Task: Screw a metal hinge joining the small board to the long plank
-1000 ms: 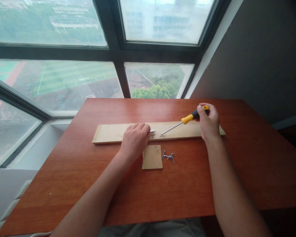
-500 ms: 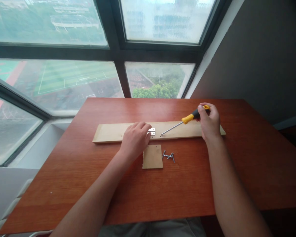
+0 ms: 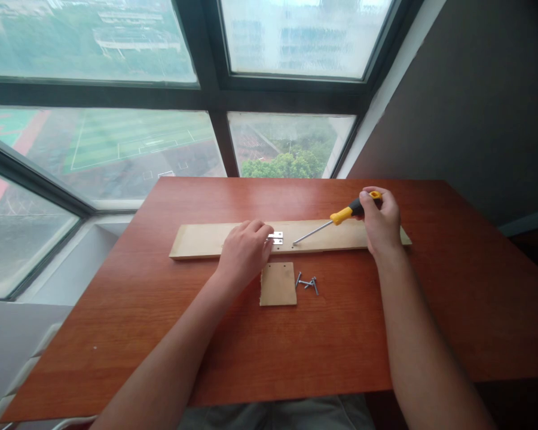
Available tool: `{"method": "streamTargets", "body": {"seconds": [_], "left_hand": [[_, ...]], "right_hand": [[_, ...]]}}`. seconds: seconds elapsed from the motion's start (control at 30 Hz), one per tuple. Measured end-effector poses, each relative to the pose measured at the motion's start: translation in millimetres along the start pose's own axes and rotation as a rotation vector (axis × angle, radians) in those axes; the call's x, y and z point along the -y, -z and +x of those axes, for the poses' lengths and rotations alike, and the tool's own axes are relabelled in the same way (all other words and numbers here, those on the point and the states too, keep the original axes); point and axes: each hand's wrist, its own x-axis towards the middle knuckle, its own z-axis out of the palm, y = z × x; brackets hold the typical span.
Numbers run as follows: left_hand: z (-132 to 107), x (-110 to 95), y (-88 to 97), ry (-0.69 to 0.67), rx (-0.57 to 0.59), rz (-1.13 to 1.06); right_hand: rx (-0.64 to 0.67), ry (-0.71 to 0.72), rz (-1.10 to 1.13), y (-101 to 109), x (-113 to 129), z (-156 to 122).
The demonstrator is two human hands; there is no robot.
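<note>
A long pale wooden plank (image 3: 197,240) lies across the red-brown table (image 3: 296,346). My left hand (image 3: 242,254) rests on the plank with curled fingers pinching a small metal hinge (image 3: 276,239) that lies on it. My right hand (image 3: 380,222) is closed around the yellow-and-black handle of a screwdriver (image 3: 338,217); its steel shaft slants down-left, with the tip on the plank just right of the hinge. A small square wooden piece (image 3: 278,284) lies in front of the plank, and several loose screws (image 3: 306,282) sit beside it on the right.
Large windows (image 3: 116,143) rise beyond the table's far edge. A dark wall (image 3: 475,101) stands at the right. The table's front edge runs close to my body.
My left hand has drawn slightly back to the left, so more of the metal hinge shows. The screwdriver and my right hand have barely moved.
</note>
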Motion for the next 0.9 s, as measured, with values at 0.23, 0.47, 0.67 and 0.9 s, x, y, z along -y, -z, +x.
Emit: {"method": "streamTargets", "body": {"seconds": [0.23,0.47,0.67,0.9], "left_hand": [[2,9,0.0,-0.058,0.001,-0.118],[0,7,4.0,-0.068,0.014,-0.134],[-9,-17,17.5,-0.155,0.176,-0.017],[-50,-37,19.6,-0.195,0.183,-0.053]], "right_hand": [[0.004,-0.044,0.048,-1,-1,0],[0.041,-0.247,0.243,3,-4,1],[0.209,-0.461,0.37,7,-1,0],[0.508,-0.572,0.379,1,13,-13]]}}
